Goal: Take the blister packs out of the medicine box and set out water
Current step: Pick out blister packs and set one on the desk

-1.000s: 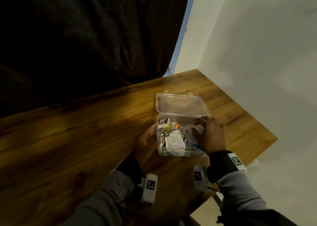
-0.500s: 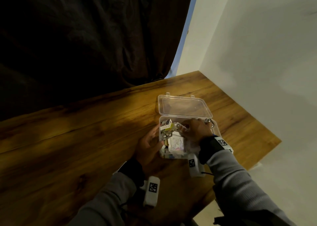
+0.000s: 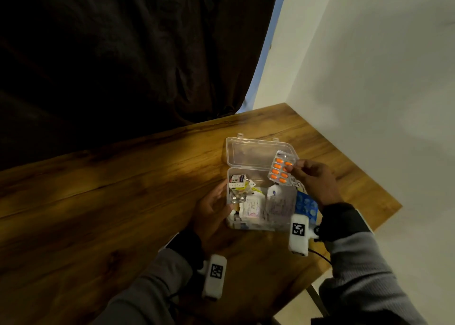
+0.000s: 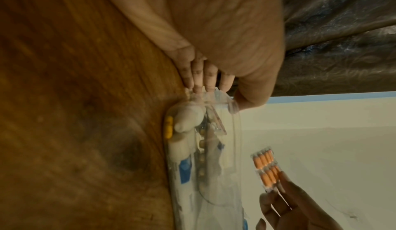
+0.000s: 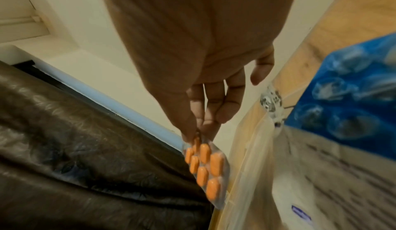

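Observation:
A clear plastic medicine box (image 3: pixel 230 223) stands open on the wooden table (image 3: pixel 98 201), its lid (image 3: pixel 251 152) tilted back. My right hand (image 3: pixel 312 176) pinches a blister pack of orange tablets (image 3: pixel 280 168) by one edge and holds it in the air above the box's far right corner. The same orange pack (image 5: pixel 206 167) hangs from my thumb and fingers (image 5: pixel 199 122); it also shows as the orange pack (image 4: pixel 265 167) beside the box (image 4: pixel 205 166). My left hand (image 3: pixel 211 211) grips the box's left wall, fingers (image 4: pixel 199 74) against it. A blue blister pack (image 3: pixel 306 205) lies at the box's right side.
Inside the box lie paper sachets (image 3: pixel 253 209), a small carton (image 3: pixel 237 178) and other packets. A dark curtain (image 3: pixel 123 53) hangs behind the table and a white wall (image 3: pixel 369 78) closes the right side. The table's right edge (image 3: pixel 389 211) is close to my right wrist.
My right hand has come up out of the box holding the orange blister pack and moved up and to the right. The left hand has stayed on the box's left wall.

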The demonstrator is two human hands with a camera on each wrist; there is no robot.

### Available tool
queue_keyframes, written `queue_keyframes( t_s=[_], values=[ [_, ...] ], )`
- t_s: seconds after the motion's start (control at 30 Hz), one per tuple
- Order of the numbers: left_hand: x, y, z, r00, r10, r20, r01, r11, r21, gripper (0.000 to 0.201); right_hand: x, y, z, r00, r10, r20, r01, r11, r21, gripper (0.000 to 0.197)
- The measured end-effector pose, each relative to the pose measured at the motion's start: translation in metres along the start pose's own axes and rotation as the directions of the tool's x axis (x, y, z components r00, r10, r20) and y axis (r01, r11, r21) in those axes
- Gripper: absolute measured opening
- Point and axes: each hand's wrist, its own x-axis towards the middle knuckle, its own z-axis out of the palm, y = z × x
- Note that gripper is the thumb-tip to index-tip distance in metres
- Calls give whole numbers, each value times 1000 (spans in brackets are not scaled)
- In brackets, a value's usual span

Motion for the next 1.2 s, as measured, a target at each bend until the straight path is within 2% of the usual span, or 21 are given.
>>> queue_keyframes(
  t_s=[0.07, 0.13, 0.17, 0.23, 0.3, 0.37, 0.43, 0.47, 0.53, 0.6, 0.63, 0.77, 0.8, 0.87, 0.93, 1.0, 1.1, 1.2],
  values=[
    [1, -1, 0, 1000, -1, 3, 1, 1000, -14, 60, -3, -1, -3, 1000, 0, 12, 1, 1000, -19, 6],
    [0, 0, 0, 1000, 8, 3, -8, 1000, -20, 62, 1, 9, -4, 996, 83, 36, -75, 980, -184, 10],
    [0, 0, 0, 1000, 8, 4, -8, 1000, -27, 63, 3, 14, -4, 987, 152, 51, -127, 936, -329, 15],
    [0, 0, 0, 1000, 4, 7, -4, 999, -34, 62, 2, 20, 1, 976, 218, 15, -157, 747, -646, 31],
    [-1, 1, 0, 1000, 2, 4, -2, 1000, -24, 61, -5, 21, 10, 993, 90, -70, -110, 586, -803, 45],
    [0, 2, 0, 1000, -7, 3, 7, 1000, -29, 60, -13, 15, 24, 994, -99, -48, 16, 560, -828, 43],
    [0, 3, 0, 1000, -26, 6, 26, 999, -42, 61, -20, 8, 39, 984, -164, 70, 152, 572, -806, 30],
    [-1, 4, 0, 999, -33, 4, 33, 999, -40, 63, -23, 6, 46, 983, -126, 131, 179, 564, -806, 35],
    [-3, 6, 0, 999, -33, 6, 33, 999, -34, 68, -29, 5, 59, 975, 23, 223, 185, 479, -858, 53],
    [-3, 7, 0, 999, -40, 14, 41, 998, -37, 70, -31, 7, 69, 950, 135, 281, 207, 400, -893, 70],
    [-3, 7, 0, 999, -45, 17, 46, 998, -38, 70, -30, 6, 72, 939, 177, 293, 205, 396, -895, 76],
    [-2, 4, 0, 999, -37, 2, 37, 999, -34, 64, -19, 1, 69, 920, 243, 307, 177, 441, -880, 75],
    [-1, 3, 0, 999, -39, 2, 39, 999, -35, 62, -16, -1, 66, 920, 252, 300, 144, 494, -858, 72],
    [-1, 3, 0, 999, -32, 0, 32, 999, -32, 61, -10, -2, 58, 914, 278, 296, 39, 666, -745, 65],
    [-1, 3, -1, 1000, -23, 6, 23, 999, -41, 62, -2, 1, 46, 905, 301, 301, -54, 783, -620, 73],
    [-2, 6, -1, 999, -32, 14, 33, 998, -53, 61, 5, 1, 33, 922, 295, 252, -116, 829, -547, 78],
    [-3, 8, -1, 999, -47, 11, 48, 998, -46, 64, 8, -9, 12, 932, 280, 229, -143, 867, -477, 52],
    [-4, 9, -1, 999, -49, 3, 49, 999, -10, 65, 13, -8, -2, 913, 300, 276, -135, 862, -489, 54]
  ],
)
